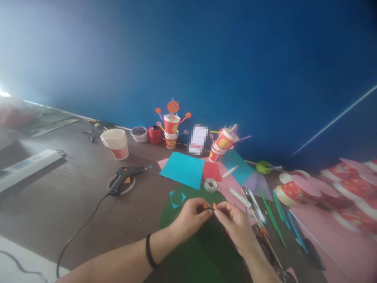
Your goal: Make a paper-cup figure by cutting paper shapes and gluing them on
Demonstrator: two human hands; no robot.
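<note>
My left hand and my right hand meet over a dark green mat. The fingertips of both are pinched together on a small, thin, dark piece, too small to name. Orange shows at the fingertips. Just beyond my left hand lies a scrap of turquoise paper with a round hole cut in it. A white roll of tape sits past my hands, near a turquoise sheet.
A black glue gun with a trailing cord rests on the left. Paper-cup figures stand at the back near a large paper cup. Pens, green sticks and red-patterned cups lie on the right. A power strip lies far left.
</note>
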